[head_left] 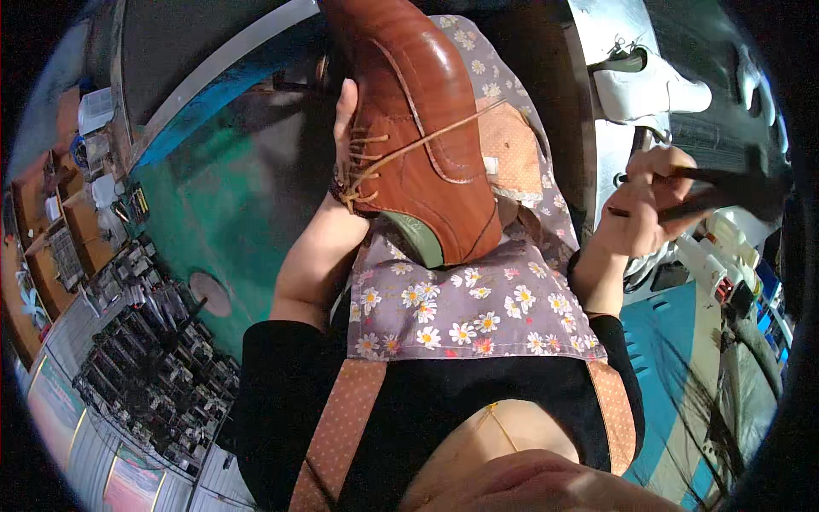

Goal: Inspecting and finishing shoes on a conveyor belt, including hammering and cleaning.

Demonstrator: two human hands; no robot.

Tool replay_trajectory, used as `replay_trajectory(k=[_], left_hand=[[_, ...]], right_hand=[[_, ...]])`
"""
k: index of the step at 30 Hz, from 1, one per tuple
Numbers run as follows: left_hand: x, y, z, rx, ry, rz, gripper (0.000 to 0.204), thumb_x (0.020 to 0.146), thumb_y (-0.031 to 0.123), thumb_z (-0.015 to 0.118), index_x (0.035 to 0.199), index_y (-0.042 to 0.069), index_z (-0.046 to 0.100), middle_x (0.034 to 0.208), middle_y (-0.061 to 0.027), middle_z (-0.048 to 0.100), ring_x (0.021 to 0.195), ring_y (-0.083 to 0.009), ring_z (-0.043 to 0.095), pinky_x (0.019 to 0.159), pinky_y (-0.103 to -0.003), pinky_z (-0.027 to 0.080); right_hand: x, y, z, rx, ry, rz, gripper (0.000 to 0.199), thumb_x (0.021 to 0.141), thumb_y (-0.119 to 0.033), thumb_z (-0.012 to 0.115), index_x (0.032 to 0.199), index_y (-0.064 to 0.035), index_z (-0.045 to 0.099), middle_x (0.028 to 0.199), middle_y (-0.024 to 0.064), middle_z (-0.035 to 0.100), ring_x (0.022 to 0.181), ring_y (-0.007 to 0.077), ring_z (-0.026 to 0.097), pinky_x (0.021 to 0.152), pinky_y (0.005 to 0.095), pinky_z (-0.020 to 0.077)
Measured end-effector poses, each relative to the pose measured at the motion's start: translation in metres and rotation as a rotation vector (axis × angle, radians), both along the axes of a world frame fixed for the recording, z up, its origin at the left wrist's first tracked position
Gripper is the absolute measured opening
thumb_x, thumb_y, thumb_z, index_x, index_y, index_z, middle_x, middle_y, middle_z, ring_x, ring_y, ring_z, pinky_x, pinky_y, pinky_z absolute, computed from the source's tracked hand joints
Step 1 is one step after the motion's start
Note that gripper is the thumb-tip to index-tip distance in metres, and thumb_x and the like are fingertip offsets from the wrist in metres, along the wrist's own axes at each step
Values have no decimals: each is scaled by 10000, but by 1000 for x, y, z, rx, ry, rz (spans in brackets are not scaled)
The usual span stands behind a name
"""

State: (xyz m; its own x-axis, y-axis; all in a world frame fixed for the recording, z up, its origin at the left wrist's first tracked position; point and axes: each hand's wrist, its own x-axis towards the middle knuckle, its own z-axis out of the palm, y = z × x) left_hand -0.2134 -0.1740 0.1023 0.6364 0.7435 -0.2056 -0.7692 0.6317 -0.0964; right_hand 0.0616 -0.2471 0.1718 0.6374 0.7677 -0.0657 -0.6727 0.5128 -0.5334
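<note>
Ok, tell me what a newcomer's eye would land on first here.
First, the big reddish-brown shoe at top centre, tan laces loose across it, held in the left hand. Next, the daisy-patterned apron behind and below it. Then, at upper right, a white shoe above the right hand, which holds a dark thing, unclear.

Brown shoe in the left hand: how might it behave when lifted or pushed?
The brown shoe probably keeps its shape, since its upper looks rounded and uncollapsed. Its glossy surface may be somewhat slippery for the left hand. The tan lace, thin with a free end across the side, would likely swing or snag.
</note>
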Motion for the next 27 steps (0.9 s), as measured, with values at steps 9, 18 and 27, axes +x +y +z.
replay_trajectory(k=[9, 18, 27], left_hand=[[4, -13, -3, -57, 142, 16, 703, 881, 584, 480, 1361, 76, 407, 1345, -127, 489, 1186, -312, 508, 1042, -488, 372], [13, -11, 2, -106, 294, 31, 693, 877, 620, 447, 1329, 95, 456, 1286, -131, 538, 1123, -322, 552, 997, -488, 422], [-2, -3, 33, 11, 384, -51, 673, 884, 524, 494, 1343, 38, 418, 1290, -155, 533, 1122, -290, 561, 979, -452, 436]], right_hand=[[-35, 8, -25, -250, -1483, 449, 727, 661, -34, 612, 1364, 5, 434, 987, 127, 598, 778, 177, 568, 718, 283, 479], [-40, 4, -31, -299, -1405, 403, 685, 689, -33, 631, 1337, 64, 433, 1141, 141, 597, 923, 197, 586, 847, 317, 480], [-41, -10, -55, 26, -1711, 56, 646, 654, 31, 677, 1266, 73, 474, 897, 170, 595, 704, 237, 541, 627, 297, 463]])
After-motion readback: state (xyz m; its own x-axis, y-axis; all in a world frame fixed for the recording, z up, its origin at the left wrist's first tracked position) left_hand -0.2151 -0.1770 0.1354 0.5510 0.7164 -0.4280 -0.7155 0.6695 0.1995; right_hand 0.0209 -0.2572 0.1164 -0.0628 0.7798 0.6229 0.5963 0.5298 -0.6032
